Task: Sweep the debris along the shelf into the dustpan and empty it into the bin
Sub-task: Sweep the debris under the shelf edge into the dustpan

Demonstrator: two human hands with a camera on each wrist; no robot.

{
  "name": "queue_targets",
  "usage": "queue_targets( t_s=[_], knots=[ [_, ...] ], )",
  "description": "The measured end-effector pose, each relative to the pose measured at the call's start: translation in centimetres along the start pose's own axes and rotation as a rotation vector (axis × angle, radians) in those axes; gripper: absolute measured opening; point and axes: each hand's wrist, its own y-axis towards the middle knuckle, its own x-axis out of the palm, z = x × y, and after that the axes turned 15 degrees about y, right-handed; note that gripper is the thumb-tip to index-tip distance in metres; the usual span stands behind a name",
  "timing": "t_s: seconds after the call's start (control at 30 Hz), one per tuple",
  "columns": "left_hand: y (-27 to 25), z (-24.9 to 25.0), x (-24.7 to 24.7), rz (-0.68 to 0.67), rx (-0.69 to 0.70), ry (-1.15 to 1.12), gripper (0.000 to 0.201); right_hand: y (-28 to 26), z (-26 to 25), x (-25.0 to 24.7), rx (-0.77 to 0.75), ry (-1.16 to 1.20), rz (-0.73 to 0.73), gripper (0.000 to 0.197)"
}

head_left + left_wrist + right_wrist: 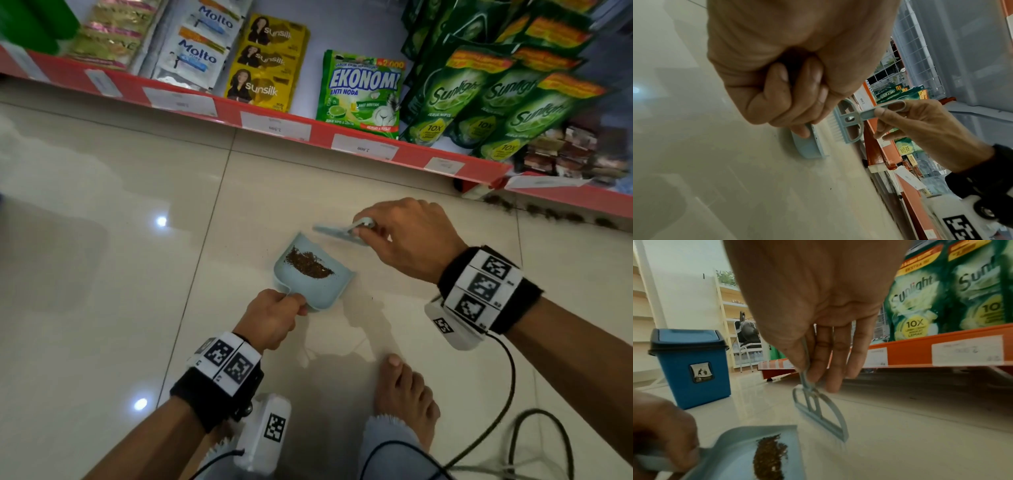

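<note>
Floor [102,205]: glossy pale tiles, thin grout lines. Light blue dustpan [313,274] lies on floor, flat, mouth away from left hand's grip on its handle. Small blue brush [339,233] beyond dustpan mouth, just under right hand's pinch; bristles reach floor. Dark debris [548,212] lies in line on floor along base of red shelf [376,137], to right of brush grip. Blue bin [692,368] stands on floor, well apart, beyond dustpan. Bare foot [404,397] on floor, behind both grips.
</note>
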Motion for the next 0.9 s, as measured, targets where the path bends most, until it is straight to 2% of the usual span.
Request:
queue_targets(
  t_s=[0.07, 0.17, 0.3, 0.47, 0.67, 0.9],
  knots=[
    [0.0, 0.1, 0.0, 0.0, 0.005, 0.011, 0.029, 0.4, 0.1, -0.2, 0.05, -0.091, 0.068, 0.027],
    [-0.1, 0.2, -0.1, 0.003, 0.01, 0.028, 0.028, 0.8, 0.0, 0.4, 0.11, -0.193, 0.044, 0.028],
    [0.0, 0.2, -0.2, 0.006, 0.023, 0.052, 0.029, -0.6, -1.7, 2.3, 0.09, -0.138, -0.079, 0.031],
    [0.5, 0.1, -0.3, 0.024, 0.036, 0.11, 0.032, -2.4, -3.7, 3.8, 0.097, -0.075, -0.125, 0.031],
    [1.0, 0.3, -0.7, -0.008, 0.155, 0.207, 0.035, -3.7, -4.1, 2.5, 0.219, -0.01, 0.009, 0.034],
    [1.0, 3.8, 0.5, -0.133, 0.276, 0.313, 0.034, -6.6, -3.8, -1.7, 0.419, 0.043, 0.181, 0.033]
  ],
)
